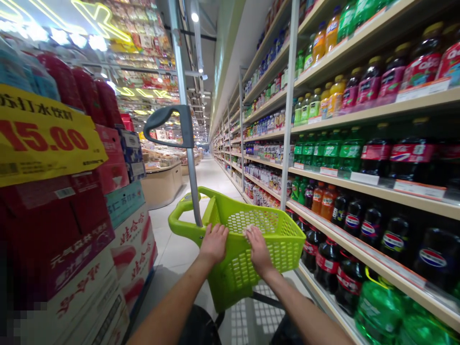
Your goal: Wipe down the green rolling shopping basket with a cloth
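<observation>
We have the green basket [237, 266] directly under our fingers: its near rim meets both hands, its wall drops below them and its hollow opens just beyond. Its long axis runs across our reach, from the looped end left of our fingers to the far corner on their right. Our left hand [214, 243] grasps the rim, nearer the grey pole [194, 191], which rises just left of those fingers. Our right hand [258, 251] bends at the rim, near the basket's middle; we cannot tell whether it grips.
</observation>
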The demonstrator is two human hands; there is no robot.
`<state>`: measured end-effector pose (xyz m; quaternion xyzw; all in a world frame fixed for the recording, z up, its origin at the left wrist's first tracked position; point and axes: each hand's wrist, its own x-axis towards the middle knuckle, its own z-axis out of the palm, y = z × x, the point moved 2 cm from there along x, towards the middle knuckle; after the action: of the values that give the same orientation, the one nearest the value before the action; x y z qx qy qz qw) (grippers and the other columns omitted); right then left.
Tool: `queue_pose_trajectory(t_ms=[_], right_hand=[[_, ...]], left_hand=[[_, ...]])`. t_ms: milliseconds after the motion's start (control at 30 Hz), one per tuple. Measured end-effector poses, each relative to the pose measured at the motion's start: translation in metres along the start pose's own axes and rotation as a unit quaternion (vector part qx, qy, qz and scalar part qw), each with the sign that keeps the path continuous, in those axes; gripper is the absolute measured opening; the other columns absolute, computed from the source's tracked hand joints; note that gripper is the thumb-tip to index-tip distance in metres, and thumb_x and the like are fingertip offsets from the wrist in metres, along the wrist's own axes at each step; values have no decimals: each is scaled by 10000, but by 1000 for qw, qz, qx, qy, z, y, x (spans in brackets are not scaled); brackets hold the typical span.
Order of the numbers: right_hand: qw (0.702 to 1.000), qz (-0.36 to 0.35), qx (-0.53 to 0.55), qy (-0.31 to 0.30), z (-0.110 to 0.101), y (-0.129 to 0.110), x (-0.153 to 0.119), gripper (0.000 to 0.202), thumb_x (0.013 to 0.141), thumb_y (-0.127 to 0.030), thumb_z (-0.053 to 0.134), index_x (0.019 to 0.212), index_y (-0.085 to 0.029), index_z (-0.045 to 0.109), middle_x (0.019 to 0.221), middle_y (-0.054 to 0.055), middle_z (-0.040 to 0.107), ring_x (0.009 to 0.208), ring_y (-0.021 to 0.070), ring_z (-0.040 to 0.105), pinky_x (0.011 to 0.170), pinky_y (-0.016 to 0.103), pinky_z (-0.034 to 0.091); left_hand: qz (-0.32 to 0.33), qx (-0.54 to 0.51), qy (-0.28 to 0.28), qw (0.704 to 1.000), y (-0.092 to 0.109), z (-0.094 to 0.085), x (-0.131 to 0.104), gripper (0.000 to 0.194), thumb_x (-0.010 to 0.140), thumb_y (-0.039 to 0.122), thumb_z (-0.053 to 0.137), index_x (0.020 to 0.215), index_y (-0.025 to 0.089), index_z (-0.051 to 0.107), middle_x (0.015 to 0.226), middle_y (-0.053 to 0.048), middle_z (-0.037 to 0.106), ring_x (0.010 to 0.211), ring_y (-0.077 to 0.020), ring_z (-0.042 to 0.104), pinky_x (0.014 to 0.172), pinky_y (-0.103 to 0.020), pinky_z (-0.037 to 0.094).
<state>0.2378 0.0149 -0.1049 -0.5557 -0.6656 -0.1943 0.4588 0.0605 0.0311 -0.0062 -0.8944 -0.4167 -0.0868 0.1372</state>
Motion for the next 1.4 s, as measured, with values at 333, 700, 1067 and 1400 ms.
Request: queue_pose_trajectory(t_ms=[333, 700, 1067, 1400], right_hand=[[994, 78, -77, 8, -14, 43, -13, 629, 627, 68, 297, 1162, -141, 553, 1280, 115, 479, 1254, 231, 330, 995, 489, 335], [991, 45, -127, -12, -29, 65, -26, 586, 656, 60, 305, 1130, -157, 573, 1251, 109, 508, 1228, 219, 375, 975, 435, 368], [994, 16, -109, -18, -33, 69, -26, 611, 633, 53, 312, 1142, -176, 560, 1255, 80, 502, 1230, 194, 364, 997, 424, 341], [998, 10, -59, -17, -20, 48, -25, 631, 614, 45, 322, 1167, -162, 545, 1302, 96, 458, 1235, 200, 361, 1010, 416, 336]], left_hand=[[-19, -23, 4, 1000, -28, -5, -16, 449, 655, 207, 491, 1102, 180, 468, 1196, -107, 510, 1175, -248, 376, 1038, -494, 131], [-11, -31, 27, 999, -34, -3, -19, 436, 641, 202, 493, 1076, 176, 485, 1160, -100, 533, 1131, -243, 409, 1029, -483, 162], [3, -16, 42, 999, -35, 0, -19, 463, 652, 218, 498, 1114, 183, 474, 1176, -83, 529, 1136, -239, 402, 1046, -457, 137], [18, -15, 68, 997, -40, 1, -22, 540, 654, 215, 468, 1192, 165, 472, 1288, -89, 478, 1229, -245, 349, 1065, -482, 101]])
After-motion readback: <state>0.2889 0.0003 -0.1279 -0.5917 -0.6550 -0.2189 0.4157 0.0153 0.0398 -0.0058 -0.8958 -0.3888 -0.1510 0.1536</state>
